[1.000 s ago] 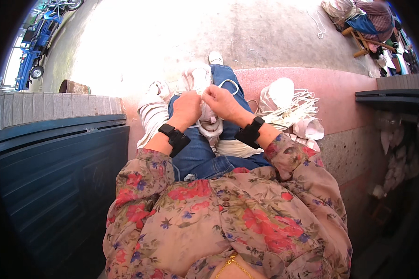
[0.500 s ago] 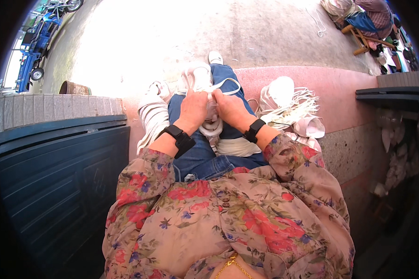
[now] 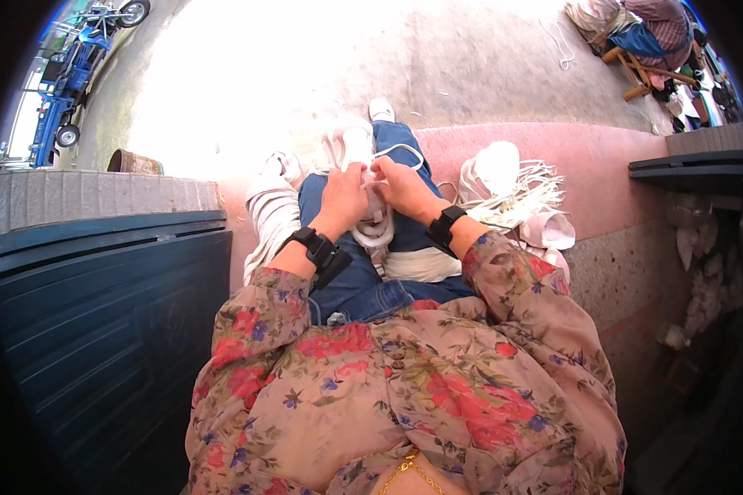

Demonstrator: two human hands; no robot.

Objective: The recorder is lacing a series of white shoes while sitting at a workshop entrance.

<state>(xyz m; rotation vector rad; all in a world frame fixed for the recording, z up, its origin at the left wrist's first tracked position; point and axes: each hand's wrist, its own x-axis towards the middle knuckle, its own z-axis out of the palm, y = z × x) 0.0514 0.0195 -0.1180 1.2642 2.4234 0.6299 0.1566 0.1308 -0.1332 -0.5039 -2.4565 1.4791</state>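
Above my lap both hands are close together over a bundle of white looped bands (image 3: 377, 231) between my knees; its exact kind is unclear. My left hand (image 3: 344, 198) is closed, thumb and finger pinched at a thin white cord. Opposite it, my right hand (image 3: 404, 190) pinches the white cord (image 3: 404, 148), which arcs out over my right knee. Just beyond my fingertips rises a bright, overexposed white looped piece (image 3: 347, 140). What lies right between the fingertips is small and hard to make out.
A stack of layered white pieces (image 3: 271, 206) lies beside my left leg. To the right sit a bundle of white cords (image 3: 524, 190) and a white roll (image 3: 549, 229). A blue door panel (image 3: 107, 305) stands at left; a seated person (image 3: 660, 37) is far right.
The hands have shifted slightly and their fingertips are a little further apart. The white cord still loops over the right knee; the view has tilted a little.
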